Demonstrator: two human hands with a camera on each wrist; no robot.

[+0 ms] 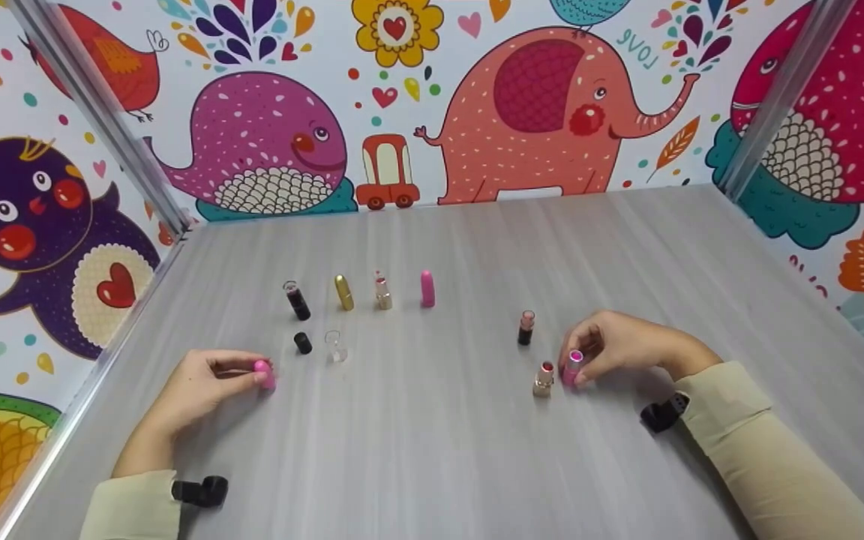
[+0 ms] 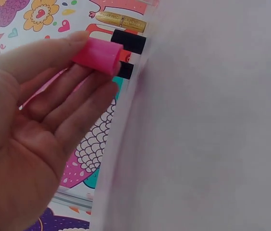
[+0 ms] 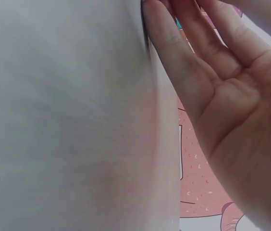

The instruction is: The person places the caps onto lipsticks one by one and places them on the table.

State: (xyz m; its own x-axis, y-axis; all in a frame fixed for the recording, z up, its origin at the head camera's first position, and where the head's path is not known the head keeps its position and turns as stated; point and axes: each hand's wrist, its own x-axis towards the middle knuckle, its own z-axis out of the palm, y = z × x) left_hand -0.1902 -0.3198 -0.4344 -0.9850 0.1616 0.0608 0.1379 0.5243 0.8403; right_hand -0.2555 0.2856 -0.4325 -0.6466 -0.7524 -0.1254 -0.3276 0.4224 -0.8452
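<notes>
Cartoon-printed walls, with a purple whale (image 1: 271, 142) and a coral elephant (image 1: 537, 112), rise behind the grey surface (image 1: 439, 450), and the action runs along both its sides. Over toward the left edge, the left hand (image 1: 203, 386) pinches a pink cap (image 1: 265, 374) between thumb and fingers, its mouth turned down to the surface; whether it touches, nobody can tell. Across toward the right edge, the right hand (image 1: 622, 346) pinches a pink lipstick (image 1: 573, 369) upright by its lower part, a hold that probably spares the exposed tip; the right wrist view cuts that grip off. Just beside it stands a gold-based lipstick (image 1: 543, 380), with a black-based lipstick (image 1: 526, 328) nearer the far edge. Uncapped, these look kept upright so the colour stays off the surface. Off toward the far left corner, look at that loose row: black tube (image 1: 297, 301), gold tube (image 1: 344, 292), clear-topped lipstick (image 1: 382, 292), pink tube (image 1: 427, 289). Nearer the front edge sit a black cap (image 1: 302, 343) and a clear cap (image 1: 336, 348), spaced apart, perhaps for easy fingering.
</notes>
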